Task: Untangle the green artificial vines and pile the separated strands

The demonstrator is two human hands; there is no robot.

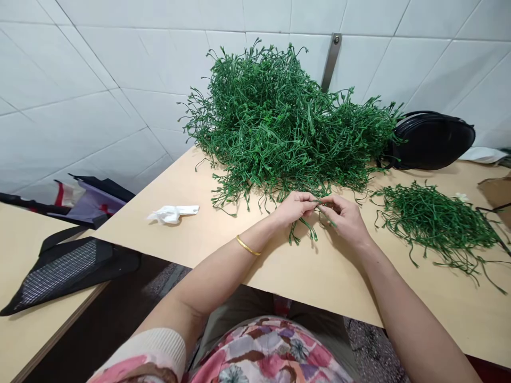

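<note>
Both my hands meet at the front edge of a large heap of green artificial plant stems (275,122). My left hand (296,207) is closed, its thumb and fingers pinching a few green stems (305,226) whose ends hang below it. Fingertips touching the left ones, my right hand (346,217) is also closed in a pinch on the green stems, with a bit of green showing under its fingers. The exact grip point is partly hidden by the fingers. A smaller pile of similar stems (435,223) lies to the right of my right hand.
A black round bag (433,139) stands against the tiled wall at right. Crumpled white tissue (171,214) lies on the wooden table (223,239) at left. A black mesh-patterned bag (64,268) rests on another table. Brown cardboard (497,194) is at far right.
</note>
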